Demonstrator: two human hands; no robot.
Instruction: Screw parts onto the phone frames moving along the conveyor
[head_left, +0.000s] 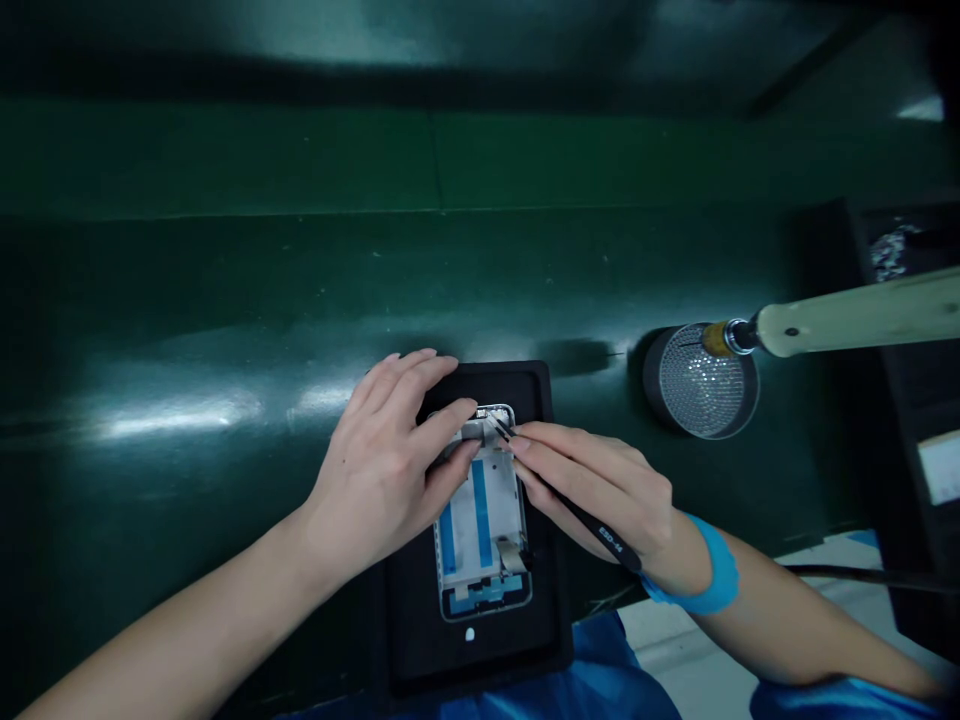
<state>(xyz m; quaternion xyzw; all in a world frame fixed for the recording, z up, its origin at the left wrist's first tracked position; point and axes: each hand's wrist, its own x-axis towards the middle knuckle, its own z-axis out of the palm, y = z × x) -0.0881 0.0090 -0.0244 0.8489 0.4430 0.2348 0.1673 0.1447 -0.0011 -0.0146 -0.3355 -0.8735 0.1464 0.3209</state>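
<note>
A white phone frame [484, 520] with blue strips lies in a black tray [480, 620] on the dark green bench. My left hand [390, 460] rests over the frame's upper left, its fingers bent and pressing on the top edge. In my right hand [600, 480] black tweezers [570, 510] are pinched, with their tips touching the top of the frame near my left fingertips. A blue band [712, 575] circles my right wrist.
A round metal mesh dish [701, 385] stands right of the tray, under a cream-handled tool [847, 318] that reaches in from the right. Dark shelving [907, 400] stands at the far right. A black cable [862, 575] runs by my right forearm. Blue fabric [600, 680] shows at the bottom.
</note>
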